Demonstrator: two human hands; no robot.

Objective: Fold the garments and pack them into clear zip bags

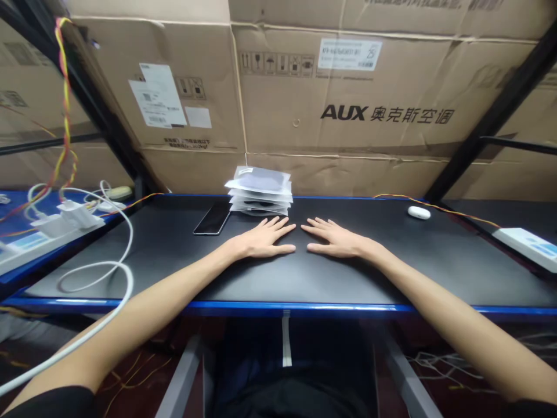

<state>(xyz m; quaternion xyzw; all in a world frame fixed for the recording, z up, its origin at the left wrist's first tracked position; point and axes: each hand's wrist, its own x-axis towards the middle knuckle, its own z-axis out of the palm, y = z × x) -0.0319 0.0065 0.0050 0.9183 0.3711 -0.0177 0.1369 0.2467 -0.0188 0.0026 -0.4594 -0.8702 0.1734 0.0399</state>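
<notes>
My left hand (268, 238) lies flat on the black table mat (348, 278), palm down with its fingers spread. Just behind its fingertips stands a stack of translucent plastic pouches (261, 188); what the pouches hold is hard to make out. Across a small gap, my right hand (333, 238) rests palm down too, fingers apart and nothing in it. A dark-screened smartphone (213, 219) lies left of the stack, behind my left forearm. Off to the right, near the back edge, sits a small white rounded case (418, 212).
Cardboard boxes (278, 104) form a wall behind the table. On the left, a white cable (126, 273) loops over the mat from a power strip (47, 235). Another white power strip (528, 247) is at the right edge. Black metal posts (487, 116) slant up at both sides.
</notes>
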